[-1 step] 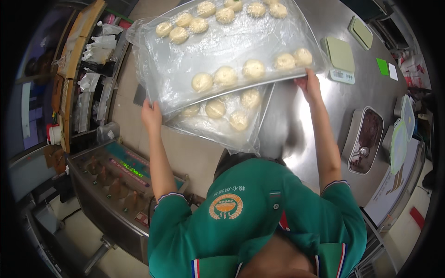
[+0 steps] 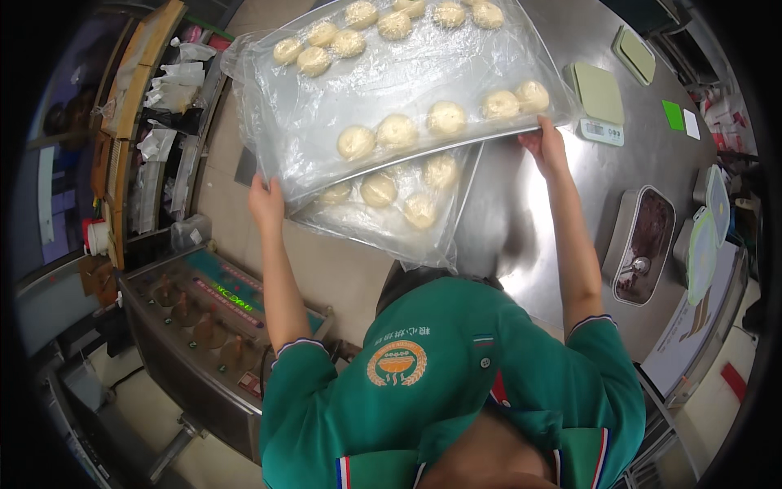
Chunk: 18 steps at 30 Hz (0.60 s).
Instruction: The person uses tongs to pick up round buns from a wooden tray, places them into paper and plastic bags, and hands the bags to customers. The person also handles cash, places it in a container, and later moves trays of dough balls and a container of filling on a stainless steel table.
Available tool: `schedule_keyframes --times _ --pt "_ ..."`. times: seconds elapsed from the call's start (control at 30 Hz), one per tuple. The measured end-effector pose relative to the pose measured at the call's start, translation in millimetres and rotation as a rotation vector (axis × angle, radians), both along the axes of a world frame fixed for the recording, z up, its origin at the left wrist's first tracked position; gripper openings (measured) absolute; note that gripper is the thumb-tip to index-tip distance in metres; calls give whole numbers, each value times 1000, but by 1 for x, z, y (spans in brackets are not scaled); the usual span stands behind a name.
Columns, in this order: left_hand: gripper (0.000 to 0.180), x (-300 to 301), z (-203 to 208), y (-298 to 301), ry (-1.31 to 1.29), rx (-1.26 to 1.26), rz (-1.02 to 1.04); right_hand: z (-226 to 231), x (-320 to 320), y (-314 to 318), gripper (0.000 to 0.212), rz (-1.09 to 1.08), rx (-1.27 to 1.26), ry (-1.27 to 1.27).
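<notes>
My left hand (image 2: 266,202) and my right hand (image 2: 544,145) grip the near corners of a metal baking tray (image 2: 383,88), fingers curled round its rim. Clear plastic film (image 2: 248,73) covers the tray and hangs past its left side. Round pale dough balls (image 2: 445,119) sit under the film, some along the near edge and more toward the far edge. Below lies a second film-covered tray (image 2: 464,196), set at an angle and partly hidden by the upper one. Several dough balls (image 2: 378,191) show on it. Whether the two trays touch is unclear.
The steel table (image 2: 521,183) holds two kitchen scales (image 2: 597,94) and a steel container of dark paste (image 2: 652,220) with a metal scoop (image 2: 641,265). Translucent lids (image 2: 701,257) lie at the right. A shelf with bags (image 2: 173,85) and a machine with knobs (image 2: 195,322) stand left.
</notes>
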<state>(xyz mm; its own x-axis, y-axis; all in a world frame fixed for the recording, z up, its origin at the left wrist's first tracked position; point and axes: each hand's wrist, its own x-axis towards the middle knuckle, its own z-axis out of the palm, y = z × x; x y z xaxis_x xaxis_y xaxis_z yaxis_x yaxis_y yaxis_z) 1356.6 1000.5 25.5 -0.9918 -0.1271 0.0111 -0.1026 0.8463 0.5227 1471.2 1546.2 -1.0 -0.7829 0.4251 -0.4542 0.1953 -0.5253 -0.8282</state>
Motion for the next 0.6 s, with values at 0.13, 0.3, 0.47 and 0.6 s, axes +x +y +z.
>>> schedule_keyframes --times 0.13,0.3,0.47,0.6 --pt "41 4 11 8 186 53 30 -4 16 8 49 -25 219 -69" --pt "38 11 30 8 129 -99 55 5 27 30 54 -381 835 -9" --pt "28 8 60 2 44 -359 -70 46 15 73 32 94 1451 -320" --pt "31 -15 88 -11 -344 312 -125 82 -1 78 26 174 1737 -295"
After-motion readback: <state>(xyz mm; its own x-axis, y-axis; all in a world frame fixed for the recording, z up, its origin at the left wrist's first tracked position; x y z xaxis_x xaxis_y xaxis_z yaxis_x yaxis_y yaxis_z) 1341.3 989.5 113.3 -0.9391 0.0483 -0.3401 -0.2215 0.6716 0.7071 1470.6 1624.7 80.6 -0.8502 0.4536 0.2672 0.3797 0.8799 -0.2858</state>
